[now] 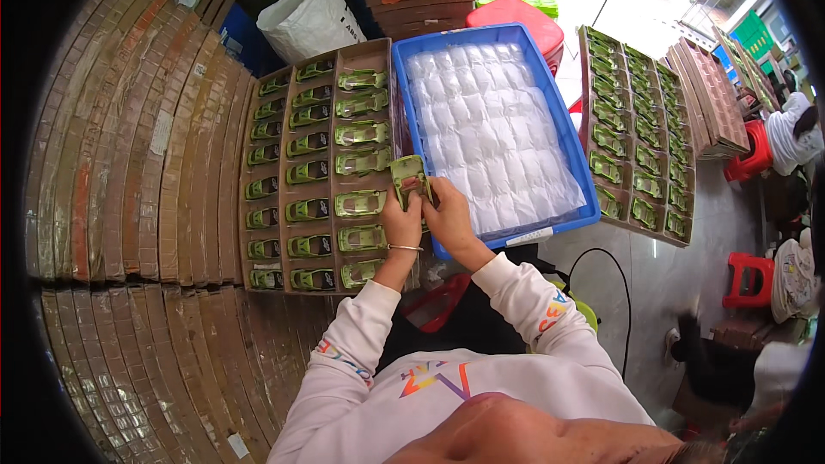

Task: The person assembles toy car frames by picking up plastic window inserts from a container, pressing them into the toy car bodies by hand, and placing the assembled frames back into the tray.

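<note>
Mid-frame, left hand and right hand pinch a green toy-car body, seemingly a two-handed working step, the next move likely wanting a steady grip.

Sleeved forearms stretched forward, wrists angled inward, hands close together, fingers bent

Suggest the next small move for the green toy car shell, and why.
I'd probably ease the green toy car shell left over the brown partitioned tray: the left hand and right hand hold it near the blue crate, and similar shells sit there.
</note>
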The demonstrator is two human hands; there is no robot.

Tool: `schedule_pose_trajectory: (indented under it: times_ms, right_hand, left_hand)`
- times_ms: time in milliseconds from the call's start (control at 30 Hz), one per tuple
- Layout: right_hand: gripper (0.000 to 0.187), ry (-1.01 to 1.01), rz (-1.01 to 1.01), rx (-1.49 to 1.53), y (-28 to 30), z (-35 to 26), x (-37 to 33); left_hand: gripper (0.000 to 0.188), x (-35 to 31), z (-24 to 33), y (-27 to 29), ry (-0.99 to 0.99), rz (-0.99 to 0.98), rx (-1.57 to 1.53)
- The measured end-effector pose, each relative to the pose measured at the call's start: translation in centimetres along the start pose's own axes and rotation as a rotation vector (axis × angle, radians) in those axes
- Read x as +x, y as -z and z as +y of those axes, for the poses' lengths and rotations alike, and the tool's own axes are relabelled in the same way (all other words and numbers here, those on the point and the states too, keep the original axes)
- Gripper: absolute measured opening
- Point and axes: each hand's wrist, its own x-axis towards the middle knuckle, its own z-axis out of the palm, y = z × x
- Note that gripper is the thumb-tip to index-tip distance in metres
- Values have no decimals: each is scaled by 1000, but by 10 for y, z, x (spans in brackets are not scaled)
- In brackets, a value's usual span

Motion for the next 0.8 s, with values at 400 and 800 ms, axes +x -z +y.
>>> schedule_pose_trajectory:
  times_ms: [400,800]
  right_hand:
    - [49,-122,-141,67,24,21,54]
    - [42,-206,-127,49,108,94,100]
  left_hand:
    - [20,89,-23,-11,176,-276,-127]
    - [30,422,-131,13,-99,26,598]
